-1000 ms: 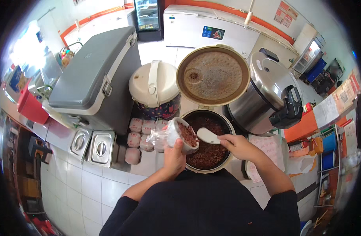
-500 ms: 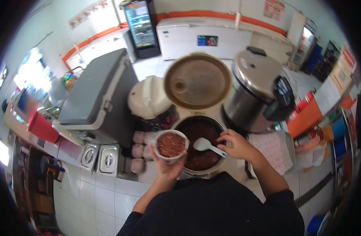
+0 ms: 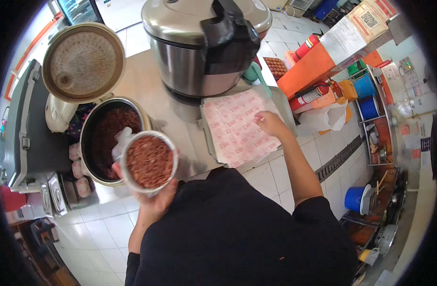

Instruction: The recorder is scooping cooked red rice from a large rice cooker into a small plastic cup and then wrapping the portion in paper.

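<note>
My left hand [image 3: 156,200] holds up a round white bowl [image 3: 173,177] heaped with reddish-brown grains [image 3: 149,161] that look like cooked rice. Behind the bowl stands an open round cooker pot [image 3: 144,117] with darker, similar grains [image 3: 112,119] inside. A whitish rice paddle [image 3: 123,142] lies in the pot, partly hidden by the bowl. Over to the right, my right hand [image 3: 271,125] is at a stack of pink-printed white paper sheets [image 3: 230,126], its fingers bent and drawn together. Whether a sheet is between the fingertips cannot be made out.
The pot's raised lid [image 3: 84,62] leans back on the left. A large steel cooker [image 3: 185,62] stands behind the paper. Further left are a grey cooler box [image 3: 25,124] and several wrapped portions [image 3: 83,187]. Fire extinguishers [image 3: 311,95] and an orange-sided counter [image 3: 306,69] stand at right.
My right hand has left the paddle, which stays in the pot, and moved right to the paper stack. My left hand still holds the bowl beside the pot. The view has turned right.
</note>
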Demonstrator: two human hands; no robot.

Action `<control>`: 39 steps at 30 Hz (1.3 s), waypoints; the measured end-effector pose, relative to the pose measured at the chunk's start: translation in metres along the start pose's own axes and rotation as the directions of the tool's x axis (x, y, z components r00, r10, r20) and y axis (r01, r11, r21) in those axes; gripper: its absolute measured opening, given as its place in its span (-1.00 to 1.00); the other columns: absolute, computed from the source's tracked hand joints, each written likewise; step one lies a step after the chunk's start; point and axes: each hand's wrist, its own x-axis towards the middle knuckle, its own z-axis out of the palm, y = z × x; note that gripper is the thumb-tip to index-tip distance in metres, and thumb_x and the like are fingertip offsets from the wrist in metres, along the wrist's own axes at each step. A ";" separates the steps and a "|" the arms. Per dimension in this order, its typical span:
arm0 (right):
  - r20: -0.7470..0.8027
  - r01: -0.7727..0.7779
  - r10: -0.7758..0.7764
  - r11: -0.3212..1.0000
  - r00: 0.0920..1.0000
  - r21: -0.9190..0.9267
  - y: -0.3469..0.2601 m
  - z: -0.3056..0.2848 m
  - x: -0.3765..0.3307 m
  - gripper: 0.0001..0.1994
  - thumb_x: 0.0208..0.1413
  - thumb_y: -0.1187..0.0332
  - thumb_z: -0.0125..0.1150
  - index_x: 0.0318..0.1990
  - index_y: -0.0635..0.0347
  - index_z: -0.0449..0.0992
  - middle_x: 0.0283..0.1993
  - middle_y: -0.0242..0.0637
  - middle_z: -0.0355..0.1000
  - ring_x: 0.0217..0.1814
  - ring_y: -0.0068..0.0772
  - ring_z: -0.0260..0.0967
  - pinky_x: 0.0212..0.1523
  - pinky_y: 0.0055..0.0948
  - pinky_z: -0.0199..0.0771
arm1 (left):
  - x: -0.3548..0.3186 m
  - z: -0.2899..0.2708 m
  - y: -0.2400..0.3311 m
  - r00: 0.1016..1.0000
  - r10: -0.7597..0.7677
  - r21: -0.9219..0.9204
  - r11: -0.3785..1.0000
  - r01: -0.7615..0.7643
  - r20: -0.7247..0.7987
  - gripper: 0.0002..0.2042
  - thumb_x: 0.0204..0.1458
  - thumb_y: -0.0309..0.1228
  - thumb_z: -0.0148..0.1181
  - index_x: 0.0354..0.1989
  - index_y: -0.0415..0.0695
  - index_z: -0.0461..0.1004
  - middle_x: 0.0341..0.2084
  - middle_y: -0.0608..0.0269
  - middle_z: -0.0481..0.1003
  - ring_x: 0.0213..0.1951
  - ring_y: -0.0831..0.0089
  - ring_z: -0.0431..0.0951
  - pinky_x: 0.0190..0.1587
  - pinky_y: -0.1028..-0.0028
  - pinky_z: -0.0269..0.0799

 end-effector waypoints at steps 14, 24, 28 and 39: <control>-0.036 0.376 -0.387 0.911 0.921 -0.170 0.083 0.037 -0.036 -0.72 -0.14 0.29 0.19 -0.21 0.11 0.50 -0.09 0.00 0.31 0.05 0.07 0.16 0.05 -0.13 0.21 | 0.186 -0.085 -0.194 0.951 -0.158 0.410 0.875 0.259 -0.264 -0.28 -0.07 0.25 -0.08 0.17 0.00 0.16 0.11 0.14 0.25 0.12 0.17 0.28 0.09 0.05 0.21; -0.009 0.316 -0.316 0.949 0.949 0.020 0.104 0.034 -0.047 -0.74 -0.12 0.37 0.19 -0.25 0.31 0.50 0.02 0.01 0.30 0.05 -0.02 0.22 0.08 -0.27 0.24 | 0.221 -0.108 -0.169 0.975 -0.145 0.947 0.248 0.203 -0.171 -0.47 -0.22 -0.32 0.30 -0.01 -0.09 0.29 -0.17 0.15 0.38 -0.17 0.24 0.45 -0.15 0.26 0.43; -0.036 0.315 -0.314 0.948 0.949 0.041 0.103 0.029 -0.048 -0.75 -0.15 0.39 0.20 -0.29 0.36 0.49 0.02 0.01 0.29 0.04 -0.01 0.23 0.07 -0.23 0.25 | 0.200 -0.103 -0.214 0.990 -0.085 0.605 -0.784 -0.138 0.116 -0.39 -0.39 -0.34 0.38 -0.03 -0.01 0.33 -0.08 -0.04 0.27 0.00 0.05 0.29 -0.18 0.19 0.44; 0.054 0.368 -0.377 0.921 0.925 0.130 0.112 0.019 -0.045 -0.72 -0.12 0.36 0.20 -0.23 0.33 0.50 0.01 0.00 0.31 0.06 -0.02 0.22 0.07 -0.24 0.24 | 0.215 -0.126 -0.158 0.999 0.034 0.929 -0.369 -0.007 0.021 -0.61 -0.09 -0.20 0.20 -0.07 -0.06 0.42 -0.19 0.16 0.42 -0.17 0.28 0.42 -0.13 0.42 0.36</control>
